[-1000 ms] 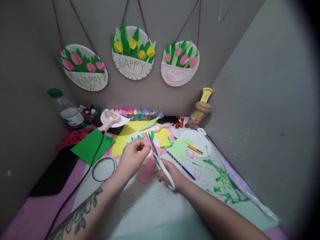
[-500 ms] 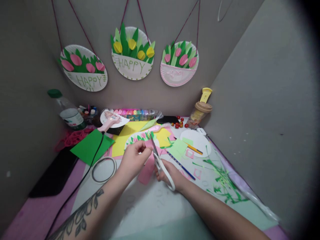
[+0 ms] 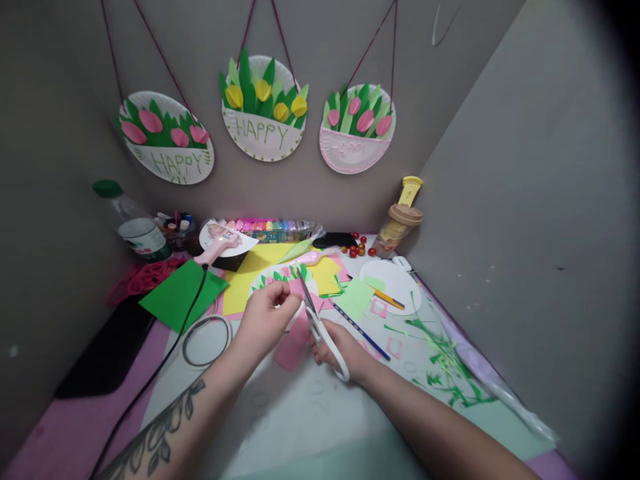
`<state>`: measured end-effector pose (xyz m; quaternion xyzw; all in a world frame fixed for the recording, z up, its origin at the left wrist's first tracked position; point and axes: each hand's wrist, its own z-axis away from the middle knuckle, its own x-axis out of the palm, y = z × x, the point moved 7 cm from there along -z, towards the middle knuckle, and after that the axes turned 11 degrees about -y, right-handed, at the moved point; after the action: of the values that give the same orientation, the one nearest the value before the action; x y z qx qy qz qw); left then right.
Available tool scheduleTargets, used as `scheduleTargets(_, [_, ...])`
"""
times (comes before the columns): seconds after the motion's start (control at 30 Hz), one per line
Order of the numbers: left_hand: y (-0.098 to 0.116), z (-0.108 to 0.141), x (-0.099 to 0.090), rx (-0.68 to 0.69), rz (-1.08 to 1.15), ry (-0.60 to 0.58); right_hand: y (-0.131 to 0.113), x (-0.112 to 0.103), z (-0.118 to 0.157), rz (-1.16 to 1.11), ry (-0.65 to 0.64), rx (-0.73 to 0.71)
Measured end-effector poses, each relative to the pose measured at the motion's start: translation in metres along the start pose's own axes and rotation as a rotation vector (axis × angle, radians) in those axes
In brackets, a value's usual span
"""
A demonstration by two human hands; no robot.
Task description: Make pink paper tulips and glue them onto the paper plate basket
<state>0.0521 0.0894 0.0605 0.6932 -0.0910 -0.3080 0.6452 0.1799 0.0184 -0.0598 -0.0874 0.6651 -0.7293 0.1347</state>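
Observation:
Pinched between the thumb and fingers of my left hand [image 3: 273,317] is a piece of pink paper [image 3: 291,347], its lower part hanging below the fingers. My right hand [image 3: 340,347] is closed around the handles of white-handled scissors [image 3: 324,333]. Their blades point up and away, right beside my left fingertips and against the pink paper. How far the blades are parted is hard to make out. Behind my hands lies a paper plate [image 3: 254,281] decorated with green leaves and pink tulips, partly covered by my left hand.
A glue gun [image 3: 217,248] with a black cord, green paper [image 3: 183,293] and a tape roll [image 3: 207,340] lie to the left. At the right are a blue pencil [image 3: 363,331], a yellow pencil [image 3: 389,297], a white disc [image 3: 400,280] and green scraps [image 3: 450,360]. Decorated plates [image 3: 263,137] hang on the wall.
Both hands stay almost in place, with the scissors still at the pink paper. The scissor blades look slightly closer together. The whole view has shifted a little.

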Motion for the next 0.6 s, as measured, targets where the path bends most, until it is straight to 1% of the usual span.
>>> scheduleTargets(0.2, [0.0015, 0.0006, 0.0018, -0.003, -0.028, -0.031, -0.0013, -0.0006, -0.0002, 0.003, 0.006, -0.022])
scheduleTargets(0.43, [-0.0006, 0.0, 0.001, -0.009, 0.0, -0.02, -0.0043, -0.0011, -0.0011, 0.003, 0.025, 0.017])
scheduleTargets(0.6, [-0.001, -0.0001, 0.0007, -0.01, 0.018, -0.022, -0.0064, -0.001, -0.0007, 0.013, 0.016, 0.015])
